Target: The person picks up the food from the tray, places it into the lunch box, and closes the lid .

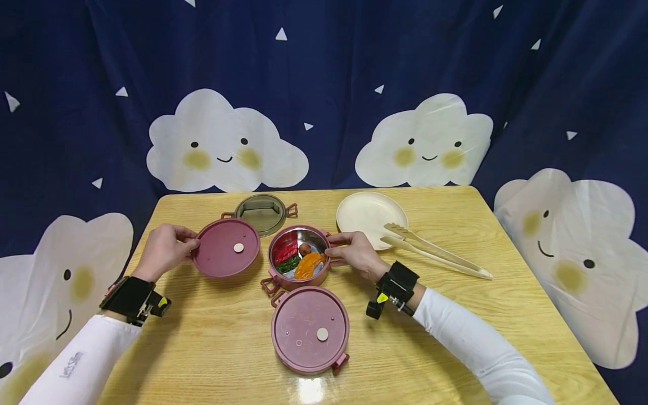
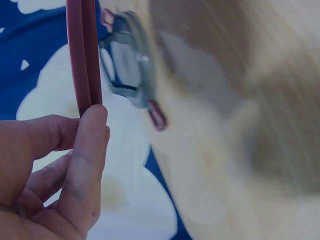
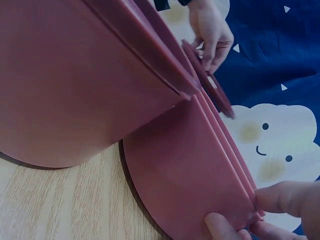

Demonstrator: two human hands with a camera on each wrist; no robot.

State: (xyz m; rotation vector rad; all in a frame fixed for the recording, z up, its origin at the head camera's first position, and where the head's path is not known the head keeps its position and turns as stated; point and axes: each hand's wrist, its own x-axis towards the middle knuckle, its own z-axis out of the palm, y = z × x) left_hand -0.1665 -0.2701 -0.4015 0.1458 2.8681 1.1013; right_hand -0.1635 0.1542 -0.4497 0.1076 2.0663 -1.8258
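Note:
My left hand (image 1: 169, 250) pinches the rim of a round, dark pink lid (image 1: 226, 248) with a small white knob; the lid is held tilted above the table. In the left wrist view the same lid (image 2: 85, 55) appears edge-on between thumb and fingers. To its right stands an uncovered round pink lunch box (image 1: 324, 275) with a steel lining. Red, green, orange and brown food pieces (image 1: 307, 266) lie inside. My right hand (image 1: 358, 254) grips the box's right side at the rim, thumb and fingers on its edge in the right wrist view.
A second pink lunch box (image 1: 310, 329), lid on, stands in front of the uncovered one. Behind the held lid lies a translucent grey lid (image 1: 260, 214) with pink clasps. A cream plate (image 1: 364, 216) is at the back, with cream tongs (image 1: 440, 253) leaning on its rim.

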